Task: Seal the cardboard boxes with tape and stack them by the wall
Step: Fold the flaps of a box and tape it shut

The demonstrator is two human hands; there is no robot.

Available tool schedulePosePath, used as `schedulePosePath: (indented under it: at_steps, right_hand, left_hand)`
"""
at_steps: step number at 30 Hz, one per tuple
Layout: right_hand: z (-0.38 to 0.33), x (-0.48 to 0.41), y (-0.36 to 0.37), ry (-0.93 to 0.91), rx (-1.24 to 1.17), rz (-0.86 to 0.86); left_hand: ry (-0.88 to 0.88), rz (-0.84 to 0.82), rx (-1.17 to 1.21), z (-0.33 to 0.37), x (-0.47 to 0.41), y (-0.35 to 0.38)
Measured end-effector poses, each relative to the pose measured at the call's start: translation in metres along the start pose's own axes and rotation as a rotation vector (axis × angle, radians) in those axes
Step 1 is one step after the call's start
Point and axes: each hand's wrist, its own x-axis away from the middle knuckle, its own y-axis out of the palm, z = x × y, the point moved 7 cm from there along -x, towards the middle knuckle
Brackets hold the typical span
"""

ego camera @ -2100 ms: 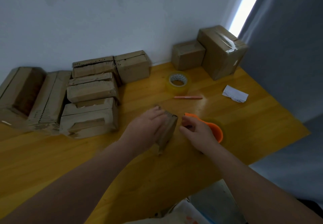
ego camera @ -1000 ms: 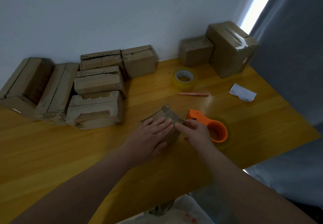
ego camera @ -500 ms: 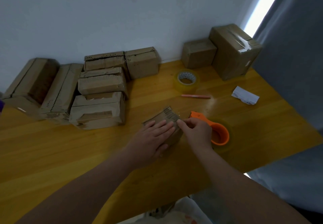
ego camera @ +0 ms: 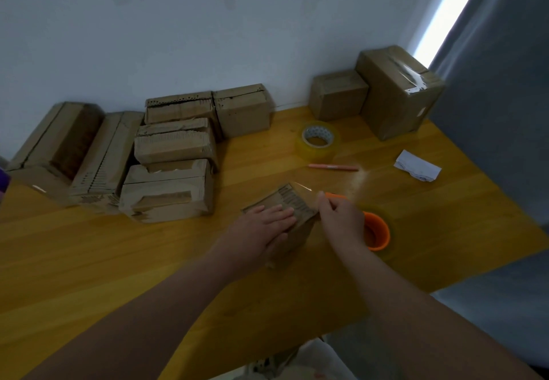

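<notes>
Item one: small cardboard box (ego camera: pixel 294 201), front middle of the wooden table (ego camera: pixel 89 261); my left hand (ego camera: pixel 261 228) lies flat on its top, fingers straight and together, pressing. Item two: my right hand (ego camera: pixel 338 219), fingers curled, pinching a strip of clear tape (ego camera: pixel 301 186) at the box's right edge, with the orange tape dispenser (ego camera: pixel 377 231) just behind it. Also logged: spare tape roll (ego camera: pixel 318 139), pink pen (ego camera: pixel 332 167), folded paper (ego camera: pixel 417 169), worn boxes (ego camera: pixel 172 157) along the wall, and a taped box (ego camera: pixel 398 91) in the far corner.

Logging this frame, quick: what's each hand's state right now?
Left hand: open, fingers flat, pressing on the small cardboard box.
Right hand: closed, pinching what looks like the clear tape end at the box's corner.
</notes>
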Motion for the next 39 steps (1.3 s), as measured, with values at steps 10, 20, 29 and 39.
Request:
schedulePosePath:
  at_steps: [10,20,29,39]
  right_hand:
    - [-0.032,-0.020,0.003,-0.048,0.034,-0.111]
    - [-0.022,-0.025,0.010,0.069,-0.093,-0.133]
    - [-0.014,-0.023,0.012,0.157,-0.185,-0.134]
    - [-0.006,-0.018,0.015,0.246,-0.291,-0.146]
  left_hand:
    - [-0.295,0.249,0.086,-0.041,-0.022,-0.025]
    - [-0.160,-0.187,0.063,-0.048,-0.035,0.003]
    - [-0.111,-0.178,-0.208,-0.041,-0.032,0.006]
    - [-0.072,-0.189,-0.227,-0.025,-0.027,0.004]
